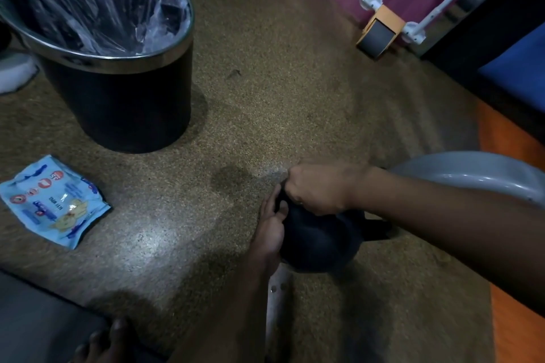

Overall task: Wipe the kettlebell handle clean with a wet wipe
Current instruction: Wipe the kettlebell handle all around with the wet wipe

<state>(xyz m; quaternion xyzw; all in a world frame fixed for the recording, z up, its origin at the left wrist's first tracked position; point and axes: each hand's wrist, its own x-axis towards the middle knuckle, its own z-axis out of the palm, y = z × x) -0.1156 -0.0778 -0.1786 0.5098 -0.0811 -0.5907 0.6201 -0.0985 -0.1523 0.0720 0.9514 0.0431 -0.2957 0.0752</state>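
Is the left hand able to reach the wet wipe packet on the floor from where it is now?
Probably yes. The left hand rests open against the kettlebell, and only bare floor lies between it and the wet wipe packet.

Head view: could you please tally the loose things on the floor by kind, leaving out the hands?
Kettlebell: 1
Wet wipe packet: 1
Bin, black with a clear liner: 1
Ab roller, orange wheel with white handles: 1
Grey basin, partly hidden by an arm: 1
Total: 5
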